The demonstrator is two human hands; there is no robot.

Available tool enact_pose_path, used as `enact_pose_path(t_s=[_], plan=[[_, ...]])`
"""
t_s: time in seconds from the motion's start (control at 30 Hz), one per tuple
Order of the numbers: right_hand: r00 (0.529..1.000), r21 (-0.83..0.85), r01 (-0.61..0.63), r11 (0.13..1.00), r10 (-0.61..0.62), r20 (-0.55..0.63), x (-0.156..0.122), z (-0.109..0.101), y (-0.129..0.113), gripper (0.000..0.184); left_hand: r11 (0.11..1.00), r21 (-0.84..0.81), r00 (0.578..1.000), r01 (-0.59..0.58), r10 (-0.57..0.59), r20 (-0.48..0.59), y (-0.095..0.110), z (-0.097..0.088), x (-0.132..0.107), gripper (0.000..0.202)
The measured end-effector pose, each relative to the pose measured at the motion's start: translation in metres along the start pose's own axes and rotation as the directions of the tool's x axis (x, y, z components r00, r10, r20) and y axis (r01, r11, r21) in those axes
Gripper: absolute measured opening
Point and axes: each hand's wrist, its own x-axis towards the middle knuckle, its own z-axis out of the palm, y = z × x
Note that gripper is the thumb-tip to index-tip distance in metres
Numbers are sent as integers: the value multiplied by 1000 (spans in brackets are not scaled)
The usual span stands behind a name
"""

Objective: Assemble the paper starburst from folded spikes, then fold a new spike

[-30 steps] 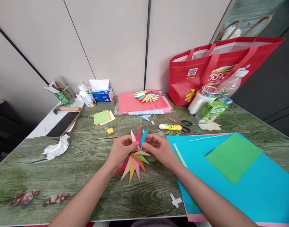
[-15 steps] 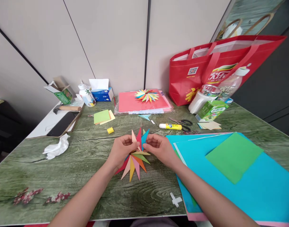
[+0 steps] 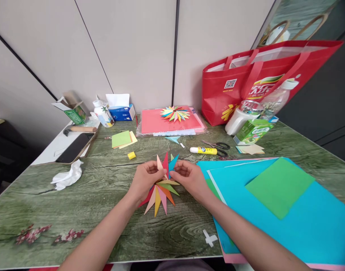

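"Where's the paper star [image 3: 157, 201]?"
"Between the left hand [image 3: 145, 177] and right hand [image 3: 191, 179], near the middle of the table [image 3: 76, 210]."
"What's the grip?"
"Left pinches a peach point, right a blue one."
"And beyond?"
"A glue stick [image 3: 205, 151], with scissors [image 3: 214, 145] just beside it."

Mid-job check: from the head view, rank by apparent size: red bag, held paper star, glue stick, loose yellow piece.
1. Red bag
2. Held paper star
3. Glue stick
4. Loose yellow piece
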Motion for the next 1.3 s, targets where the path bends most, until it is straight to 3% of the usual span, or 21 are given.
enact_pose_path(t_s=[0.23,0.43,0.63,1.0,1.3], plan=[[999,-19,18,1000,-17,42,-1,-2,2,20,1000,2,1000,-4,4,0,1,-1,-1,19],[995,-176,95,980,-86,58,0,-4,0,22,1000,25,1000,-3,3,-10,1,-1,-1,21],[998,-62,24,998,-20,54,-1,-1,0,16,1000,11,1000,-4,4,-2,-1,-1,0,20],[990,56,-134,989,131,59,-1,-4,-1,30,1000,9,1000,-2,2,-6,3,-2,-1,23],[992,91,-127,988,127,12,-1,1,1,29,1000,-14,1000,-2,2,-7,-1,-1,0,19]])
